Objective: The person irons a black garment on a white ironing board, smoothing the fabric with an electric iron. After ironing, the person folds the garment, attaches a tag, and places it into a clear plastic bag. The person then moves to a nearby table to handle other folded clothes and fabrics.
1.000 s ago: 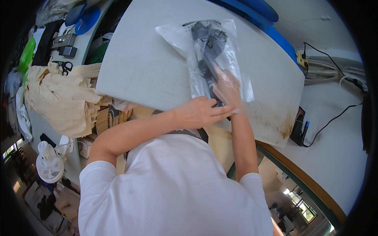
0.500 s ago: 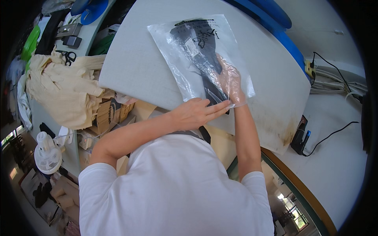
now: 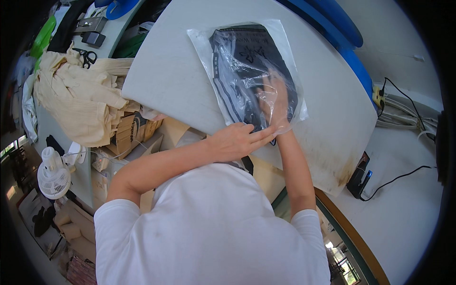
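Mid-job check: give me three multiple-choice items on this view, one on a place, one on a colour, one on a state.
1. Where is the right hand?
A. inside the clear plastic bag
B. on the small fan
C. on the scissors

2. What colour is the garment in the bag?
A. cream
B. black
C. green

3. How does the bag lie?
A. hanging in the air
B. rolled up
C. flat on the white board

Answers: 1 A, the film covers its fingers. 2 B, dark fabric shows through. 3 C, it lies spread on the board, left hand at its near edge.

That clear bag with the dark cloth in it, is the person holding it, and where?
The left hand pins the clear bag at its near open edge; the right hand is inside it, flat on the dark garment.
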`<state>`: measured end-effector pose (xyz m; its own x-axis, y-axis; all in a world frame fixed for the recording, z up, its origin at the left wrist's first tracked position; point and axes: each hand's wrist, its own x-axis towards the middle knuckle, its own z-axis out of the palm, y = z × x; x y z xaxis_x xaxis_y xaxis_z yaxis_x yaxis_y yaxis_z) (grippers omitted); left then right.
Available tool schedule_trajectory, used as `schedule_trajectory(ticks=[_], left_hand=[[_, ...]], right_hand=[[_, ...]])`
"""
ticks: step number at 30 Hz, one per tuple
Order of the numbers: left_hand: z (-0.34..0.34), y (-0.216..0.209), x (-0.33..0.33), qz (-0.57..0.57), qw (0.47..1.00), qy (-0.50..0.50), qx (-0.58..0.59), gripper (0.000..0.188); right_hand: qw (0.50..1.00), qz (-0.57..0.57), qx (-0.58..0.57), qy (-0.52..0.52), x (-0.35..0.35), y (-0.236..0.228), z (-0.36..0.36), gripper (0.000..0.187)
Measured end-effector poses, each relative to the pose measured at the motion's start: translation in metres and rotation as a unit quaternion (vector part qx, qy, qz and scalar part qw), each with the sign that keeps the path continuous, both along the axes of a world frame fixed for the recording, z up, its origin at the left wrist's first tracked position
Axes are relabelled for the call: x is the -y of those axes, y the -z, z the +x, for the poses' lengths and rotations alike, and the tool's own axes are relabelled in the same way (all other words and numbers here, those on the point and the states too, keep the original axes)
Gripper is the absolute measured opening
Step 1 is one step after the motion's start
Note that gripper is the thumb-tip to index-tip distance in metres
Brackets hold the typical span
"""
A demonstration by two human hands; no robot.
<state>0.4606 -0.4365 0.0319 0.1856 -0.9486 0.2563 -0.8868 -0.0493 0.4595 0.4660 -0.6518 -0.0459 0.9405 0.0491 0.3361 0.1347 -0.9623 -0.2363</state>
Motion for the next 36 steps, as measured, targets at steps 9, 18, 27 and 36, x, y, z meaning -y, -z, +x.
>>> schedule_trajectory(ticks=[9, 18, 27, 36], left_hand=[[0.001, 0.014, -0.012, -0.006, 1.0, 0.008, 0.025, 0.067], [-0.002, 0.012, -0.018, 0.028, 0.999, 0.036, -0.018, 0.072], [0.0, 0.013, -0.024, 0.069, 0.994, -0.001, -0.086, 0.07], [-0.003, 0.019, -0.017, 0.038, 0.996, -0.021, -0.075, 0.074]], right_hand=[[0.983, 0.099, -0.09, -0.122, -0.095, 0.014, 0.039, 0.054], [0.998, 0.031, 0.009, 0.045, -0.067, -0.007, 0.072, 0.045], [0.992, 0.056, -0.062, -0.096, -0.085, -0.016, 0.082, 0.044], [0.957, 0.129, -0.092, 0.244, 0.028, 0.025, 0.109, 0.035]])
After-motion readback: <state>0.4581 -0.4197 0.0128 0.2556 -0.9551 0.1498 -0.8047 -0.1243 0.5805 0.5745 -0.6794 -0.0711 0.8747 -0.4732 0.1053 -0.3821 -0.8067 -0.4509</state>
